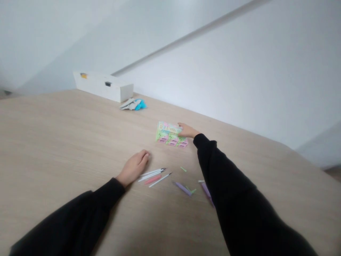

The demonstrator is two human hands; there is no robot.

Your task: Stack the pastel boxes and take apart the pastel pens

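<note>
My right hand [188, 131] reaches out to a group of small pastel boxes [170, 141], printed in green, pink and yellow with the figure 5. Its fingers close around the right end of a light yellow-and-blue printed box [170, 129] on top of them. My left hand [134, 166] rests on the table with its fingers curled together, and nothing shows in them. Just right of it lie several slim white pens [150, 174] with dark tips and a pinkish-red pen-like stick [152, 179].
A purple pen-like piece [182, 188] lies near small green strips [183, 169]. Another purple item [206, 192] is partly hidden by my right sleeve. At the back of the wooden table [66, 142] stand a white box [103, 87] and a crumpled grey-and-blue wrapper [134, 104], before a white wall.
</note>
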